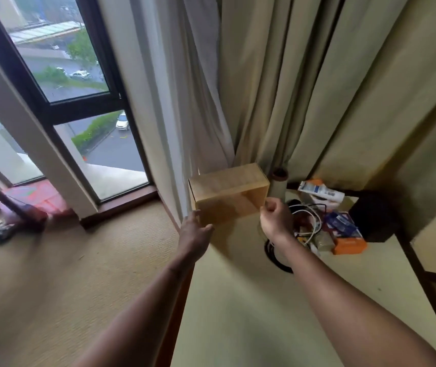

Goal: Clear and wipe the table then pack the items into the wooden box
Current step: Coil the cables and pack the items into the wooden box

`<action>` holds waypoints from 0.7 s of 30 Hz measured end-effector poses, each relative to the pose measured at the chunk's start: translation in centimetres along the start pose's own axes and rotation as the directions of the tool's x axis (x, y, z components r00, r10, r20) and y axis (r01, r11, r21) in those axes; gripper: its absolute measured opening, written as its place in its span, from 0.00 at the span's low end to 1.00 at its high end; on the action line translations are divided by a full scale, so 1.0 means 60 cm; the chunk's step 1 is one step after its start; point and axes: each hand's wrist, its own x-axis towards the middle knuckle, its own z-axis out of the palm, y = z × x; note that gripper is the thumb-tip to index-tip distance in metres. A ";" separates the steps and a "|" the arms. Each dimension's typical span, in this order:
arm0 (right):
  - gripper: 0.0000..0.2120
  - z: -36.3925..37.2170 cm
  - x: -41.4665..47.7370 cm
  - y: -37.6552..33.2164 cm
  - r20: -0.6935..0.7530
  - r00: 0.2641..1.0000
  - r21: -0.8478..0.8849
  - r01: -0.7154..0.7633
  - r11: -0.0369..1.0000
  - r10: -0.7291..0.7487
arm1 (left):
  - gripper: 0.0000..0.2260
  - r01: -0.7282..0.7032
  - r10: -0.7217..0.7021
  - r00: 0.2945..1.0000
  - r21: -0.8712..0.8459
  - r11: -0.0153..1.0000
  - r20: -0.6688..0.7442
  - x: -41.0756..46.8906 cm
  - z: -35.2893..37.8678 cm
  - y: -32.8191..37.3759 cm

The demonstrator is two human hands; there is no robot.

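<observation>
Two hands grip my wooden box (228, 193) at the table's (251, 300) far left corner. Left hand (194, 230) clasps its left end, right hand (275, 217) pinches its right edge. Clutter (328, 223) lies just right.

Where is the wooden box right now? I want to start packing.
In the head view the wooden box sits at the table's far left corner against the curtains, between the left hand and right hand.
</observation>
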 end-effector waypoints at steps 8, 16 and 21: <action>0.29 0.017 0.160 0.009 0.176 0.981 -0.009 -0.081 0.997 0.081 | 0.34 0.163 -0.166 0.984 -0.052 0.985 -0.067 0.136 0.041 0.014; 0.33 0.021 0.172 0.012 0.276 0.961 0.105 -0.018 0.994 -0.012 | 0.27 0.105 -0.136 0.984 -0.247 0.963 -0.114 0.143 0.041 0.003; 0.29 -0.016 0.094 -0.016 0.248 0.950 0.158 0.154 0.975 -0.191 | 0.32 -0.021 -0.050 0.976 -0.322 0.947 -0.211 0.099 0.000 -0.012</action>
